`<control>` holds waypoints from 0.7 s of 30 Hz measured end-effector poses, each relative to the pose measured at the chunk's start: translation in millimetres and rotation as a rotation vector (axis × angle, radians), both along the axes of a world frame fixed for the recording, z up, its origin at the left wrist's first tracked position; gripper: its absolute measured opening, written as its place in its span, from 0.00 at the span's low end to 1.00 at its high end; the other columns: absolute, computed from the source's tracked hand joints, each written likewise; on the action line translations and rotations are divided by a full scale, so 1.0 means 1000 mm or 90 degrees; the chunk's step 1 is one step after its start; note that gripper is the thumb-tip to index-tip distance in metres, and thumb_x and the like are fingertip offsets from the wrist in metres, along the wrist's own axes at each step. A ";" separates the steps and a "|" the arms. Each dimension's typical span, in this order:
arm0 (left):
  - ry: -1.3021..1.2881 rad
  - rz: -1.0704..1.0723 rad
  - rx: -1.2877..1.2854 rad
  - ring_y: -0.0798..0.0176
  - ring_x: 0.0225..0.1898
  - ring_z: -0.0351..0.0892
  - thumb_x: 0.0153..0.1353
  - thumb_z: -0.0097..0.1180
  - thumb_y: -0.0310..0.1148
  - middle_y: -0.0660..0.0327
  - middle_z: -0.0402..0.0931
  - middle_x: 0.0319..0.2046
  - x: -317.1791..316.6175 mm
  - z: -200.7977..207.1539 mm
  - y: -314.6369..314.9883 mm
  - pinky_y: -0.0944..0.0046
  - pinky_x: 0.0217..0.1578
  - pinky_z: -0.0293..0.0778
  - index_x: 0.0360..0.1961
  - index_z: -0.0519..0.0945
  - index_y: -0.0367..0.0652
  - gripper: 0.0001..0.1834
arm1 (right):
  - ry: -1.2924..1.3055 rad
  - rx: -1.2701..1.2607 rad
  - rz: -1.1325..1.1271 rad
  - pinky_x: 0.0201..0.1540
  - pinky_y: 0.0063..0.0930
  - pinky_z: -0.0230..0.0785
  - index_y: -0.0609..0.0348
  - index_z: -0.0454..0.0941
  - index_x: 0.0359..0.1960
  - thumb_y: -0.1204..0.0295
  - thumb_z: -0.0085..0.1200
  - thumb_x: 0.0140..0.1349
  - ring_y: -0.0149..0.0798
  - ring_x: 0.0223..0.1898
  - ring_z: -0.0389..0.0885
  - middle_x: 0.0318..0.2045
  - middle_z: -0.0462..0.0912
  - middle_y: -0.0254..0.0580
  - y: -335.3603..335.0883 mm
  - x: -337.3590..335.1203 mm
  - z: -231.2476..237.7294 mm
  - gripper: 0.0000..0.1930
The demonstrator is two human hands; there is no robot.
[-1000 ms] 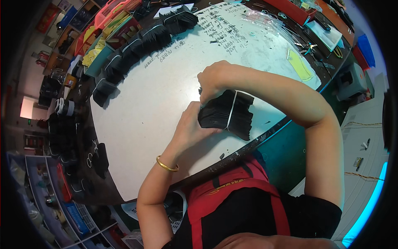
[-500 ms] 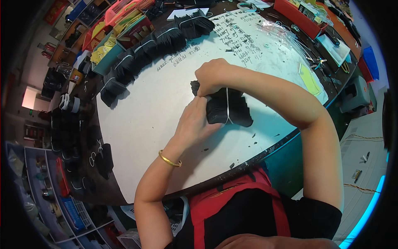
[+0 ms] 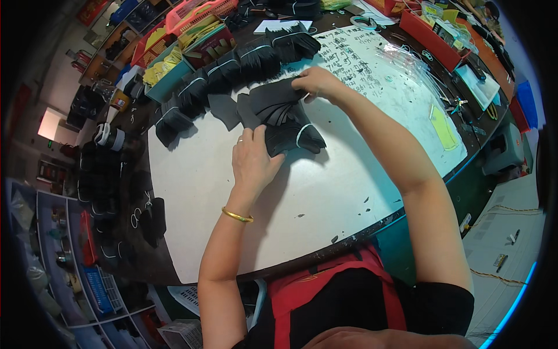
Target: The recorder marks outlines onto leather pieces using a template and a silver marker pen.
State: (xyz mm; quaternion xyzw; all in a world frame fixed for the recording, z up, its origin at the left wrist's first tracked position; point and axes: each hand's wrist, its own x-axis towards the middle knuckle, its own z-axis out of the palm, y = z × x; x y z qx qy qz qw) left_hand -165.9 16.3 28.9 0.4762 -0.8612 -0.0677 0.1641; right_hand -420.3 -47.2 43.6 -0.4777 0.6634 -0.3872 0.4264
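A bundle of flat black cut pieces [image 3: 282, 138] lies tilted on the white board, its upper sheets fanned out toward the far side. Around its right end runs a white band [image 3: 300, 134]. My left hand [image 3: 254, 163] grips the near left side of this bundle, fingers over the top and thumb along the near edge. At the far right corner of the fanned sheets, my right hand [image 3: 317, 85] pinches their edge between thumb and fingers. A loose black piece [image 3: 224, 111] lies flat just left of the bundle, close to the row of other bundles.
Banded black bundles [image 3: 256, 61] line the far left edge of the white board [image 3: 197, 215]. Beyond them stand a teal box [image 3: 168, 78] and a pink basket [image 3: 200, 14]. At right are a red box [image 3: 433, 41], plastic bags [image 3: 401, 58] and a yellow-green paper [image 3: 444, 128].
The bundle has moved away from me and its upper sheets are now fanned out. My right hand has shifted right and away. A loose piece now lies to the left.
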 end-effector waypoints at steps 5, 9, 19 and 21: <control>0.076 -0.041 0.017 0.43 0.52 0.79 0.50 0.74 0.36 0.47 0.76 0.50 -0.001 -0.009 0.002 0.50 0.52 0.76 0.61 0.73 0.37 0.38 | 0.238 -0.039 0.031 0.53 0.35 0.80 0.67 0.86 0.48 0.53 0.63 0.51 0.47 0.40 0.92 0.45 0.89 0.53 -0.020 0.015 0.019 0.30; 0.063 -0.036 0.039 0.43 0.50 0.80 0.49 0.73 0.36 0.47 0.81 0.46 -0.006 -0.005 0.011 0.50 0.51 0.78 0.62 0.74 0.36 0.38 | 0.377 -0.061 0.071 0.57 0.43 0.79 0.63 0.83 0.54 0.54 0.71 0.47 0.50 0.55 0.86 0.49 0.89 0.52 -0.025 0.063 0.043 0.34; 0.048 -0.015 -0.025 0.45 0.47 0.80 0.47 0.74 0.34 0.50 0.80 0.47 -0.014 -0.011 0.019 0.51 0.47 0.79 0.61 0.73 0.36 0.39 | 0.613 0.033 0.304 0.55 0.40 0.79 0.61 0.87 0.50 0.63 0.68 0.53 0.48 0.55 0.86 0.53 0.86 0.56 -0.019 0.118 0.047 0.24; 0.043 -0.020 -0.005 0.45 0.46 0.80 0.47 0.74 0.35 0.50 0.79 0.47 -0.015 -0.007 0.020 0.51 0.47 0.79 0.61 0.73 0.36 0.39 | 0.695 -0.006 0.249 0.53 0.39 0.80 0.59 0.88 0.50 0.65 0.64 0.58 0.46 0.53 0.88 0.50 0.88 0.52 -0.015 0.108 0.044 0.19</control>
